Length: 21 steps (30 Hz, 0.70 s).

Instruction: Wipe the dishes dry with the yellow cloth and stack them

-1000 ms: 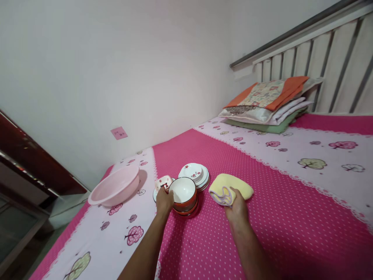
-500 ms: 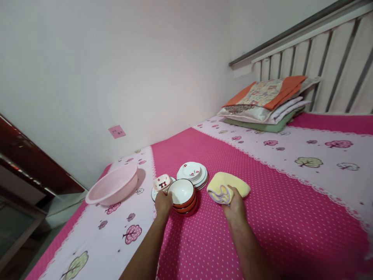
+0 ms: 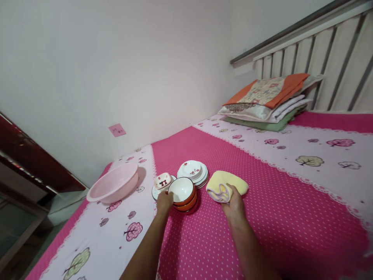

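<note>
Yellow cloth fills the right hand's half-curled fingers.

A single head-worn view looks forward and down across the bed, from above its near side. Both forearms rise from the bottom edge, so the left hand and right hand sit low, near the center, at arm's reach. The wide view faces the white wall and takes in the slatted headboard at the far right.
</note>
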Motion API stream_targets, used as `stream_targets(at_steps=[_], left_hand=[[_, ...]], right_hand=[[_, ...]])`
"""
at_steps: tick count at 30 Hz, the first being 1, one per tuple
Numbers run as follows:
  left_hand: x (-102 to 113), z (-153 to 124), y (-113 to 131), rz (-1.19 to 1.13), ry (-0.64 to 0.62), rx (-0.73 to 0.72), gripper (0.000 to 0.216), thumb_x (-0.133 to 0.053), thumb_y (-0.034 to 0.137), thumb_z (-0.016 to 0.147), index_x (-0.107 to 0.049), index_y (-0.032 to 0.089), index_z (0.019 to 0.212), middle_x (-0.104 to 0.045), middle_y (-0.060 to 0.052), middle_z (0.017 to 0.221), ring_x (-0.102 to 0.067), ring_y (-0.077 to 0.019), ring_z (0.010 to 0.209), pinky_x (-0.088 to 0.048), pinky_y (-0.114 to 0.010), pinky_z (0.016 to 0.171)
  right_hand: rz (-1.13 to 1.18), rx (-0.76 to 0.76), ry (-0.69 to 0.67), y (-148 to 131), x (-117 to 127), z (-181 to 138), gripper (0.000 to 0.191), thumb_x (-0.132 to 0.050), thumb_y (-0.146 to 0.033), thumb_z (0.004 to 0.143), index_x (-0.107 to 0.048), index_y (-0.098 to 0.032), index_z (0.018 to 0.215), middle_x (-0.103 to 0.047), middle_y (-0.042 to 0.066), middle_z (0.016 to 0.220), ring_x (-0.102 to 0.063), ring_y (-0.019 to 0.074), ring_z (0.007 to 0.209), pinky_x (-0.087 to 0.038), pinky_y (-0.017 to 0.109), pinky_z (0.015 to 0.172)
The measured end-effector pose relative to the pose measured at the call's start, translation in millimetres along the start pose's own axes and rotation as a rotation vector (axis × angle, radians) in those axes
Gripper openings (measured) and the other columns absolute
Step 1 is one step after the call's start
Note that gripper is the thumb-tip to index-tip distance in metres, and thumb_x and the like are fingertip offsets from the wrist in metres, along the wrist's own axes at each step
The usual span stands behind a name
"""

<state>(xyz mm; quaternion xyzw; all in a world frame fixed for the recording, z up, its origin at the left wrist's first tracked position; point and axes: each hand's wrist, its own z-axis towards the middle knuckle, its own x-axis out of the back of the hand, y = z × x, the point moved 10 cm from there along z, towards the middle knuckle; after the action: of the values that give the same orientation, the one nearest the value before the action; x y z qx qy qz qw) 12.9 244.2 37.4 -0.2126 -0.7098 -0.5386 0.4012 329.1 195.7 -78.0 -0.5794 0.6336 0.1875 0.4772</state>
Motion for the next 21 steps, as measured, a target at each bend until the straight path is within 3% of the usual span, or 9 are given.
stream_targets(at_steps=[9,21], left_hand=[[-0.2,-1.0,19.2,0.077,-0.061,-0.116,0.036,-0.064,0.038,0.096,-0.062,0.018,0.126,-0.064,-0.010,0.128,-0.065,-0.0252,0.110,-0.057,-0.048,0.092],[-10.9,-9.6,5.7,-0.091,-0.210,-0.022,0.036,-0.063,0.040,0.097,-0.063,0.017,0.124,-0.066,-0.009,0.123,-0.067,-0.0233,0.103,-0.059,-0.045,0.087]], right_hand=[[-0.015,-0.048,-0.037,6.3,-4.1,0.3,0.045,-0.075,-0.018,0.071,-0.069,-0.018,0.116,-0.079,0.004,0.096,-0.076,0.0234,0.084,-0.063,0.045,0.084],[-0.028,-0.049,-0.026,8.6,-4.4,-0.8,0.043,-0.073,-0.016,0.073,-0.069,-0.018,0.116,-0.080,0.004,0.094,-0.076,0.0224,0.081,-0.065,0.040,0.078]])
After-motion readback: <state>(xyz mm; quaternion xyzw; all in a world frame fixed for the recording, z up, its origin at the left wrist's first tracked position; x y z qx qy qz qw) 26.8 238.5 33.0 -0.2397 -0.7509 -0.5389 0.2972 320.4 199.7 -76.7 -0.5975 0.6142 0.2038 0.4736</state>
